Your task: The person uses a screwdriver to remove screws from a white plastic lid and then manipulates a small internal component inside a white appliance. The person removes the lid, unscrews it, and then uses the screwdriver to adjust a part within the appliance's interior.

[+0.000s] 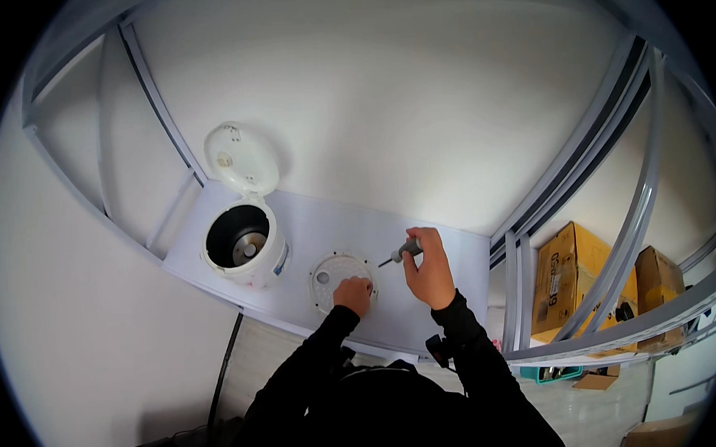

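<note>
In my right hand (pixel 429 270) is a screwdriver (pixel 398 256) with a grey handle, its thin dark shaft pointing left toward a round white cover (pixel 341 266). The cover lies flat on the table, with a round opening and small dark spots around its rim. Over its lower right part, my left hand (pixel 353 295) has its fingers curled together; what they pinch, if anything, is hidden. To the left stands a white rice cooker (pixel 273 255) with its lid (pixel 247 160) raised. Its dark inside shows a round metal plate (pixel 250 247) at the bottom.
The pale table (pixel 468 278) sits within a grey metal frame (pixel 161 104) against a white wall. On the right, yellow cardboard boxes (pixel 568 274) stand behind frame bars. Below them are a teal basket (pixel 550 374) and a small open carton (pixel 596 379). A black cable (pixel 224 365) hangs at lower left.
</note>
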`<action>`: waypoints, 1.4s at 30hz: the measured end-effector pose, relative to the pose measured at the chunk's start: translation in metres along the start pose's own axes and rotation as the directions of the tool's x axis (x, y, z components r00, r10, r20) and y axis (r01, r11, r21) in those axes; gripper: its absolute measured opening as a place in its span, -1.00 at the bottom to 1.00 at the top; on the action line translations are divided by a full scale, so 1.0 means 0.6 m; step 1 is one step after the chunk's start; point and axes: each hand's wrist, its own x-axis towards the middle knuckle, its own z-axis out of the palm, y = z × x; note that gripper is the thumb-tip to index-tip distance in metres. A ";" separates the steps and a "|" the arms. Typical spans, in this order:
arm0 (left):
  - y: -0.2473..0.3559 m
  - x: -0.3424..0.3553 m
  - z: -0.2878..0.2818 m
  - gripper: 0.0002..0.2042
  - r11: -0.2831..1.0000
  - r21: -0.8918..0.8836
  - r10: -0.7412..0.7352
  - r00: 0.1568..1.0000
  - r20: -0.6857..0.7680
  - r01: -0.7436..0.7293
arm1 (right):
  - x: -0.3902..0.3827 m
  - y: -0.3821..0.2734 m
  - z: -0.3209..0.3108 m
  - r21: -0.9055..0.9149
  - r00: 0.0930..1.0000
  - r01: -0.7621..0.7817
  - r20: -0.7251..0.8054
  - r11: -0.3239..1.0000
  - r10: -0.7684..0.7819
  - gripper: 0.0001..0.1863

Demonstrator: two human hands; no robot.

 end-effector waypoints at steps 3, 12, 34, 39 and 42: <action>0.000 0.001 -0.003 -0.82 0.999 0.033 0.018 1.000 -0.010 -0.018 | -0.004 0.009 0.003 -0.016 1.000 -0.022 -0.005 1.000 0.022 -0.49; -0.017 -0.004 -0.011 -0.87 0.996 -0.030 0.088 0.996 -0.035 -0.089 | -0.009 0.014 0.028 -0.036 0.998 -0.064 0.006 0.997 0.065 -0.55; -0.052 0.050 -0.064 -0.87 0.961 -0.174 0.246 0.951 0.189 -0.214 | 0.001 0.000 0.123 -0.152 0.975 -0.217 -0.079 0.964 0.207 -0.58; -0.081 0.076 -0.070 -0.71 0.951 -0.141 0.278 0.960 0.011 -0.274 | -0.001 -0.002 0.137 -0.168 0.967 -0.249 -0.095 0.954 0.236 -0.58; -0.098 0.088 -0.056 -0.62 0.942 -0.093 0.323 0.946 -0.009 -0.323 | -0.002 -0.001 0.144 -0.189 0.968 -0.244 -0.110 0.951 0.227 -0.58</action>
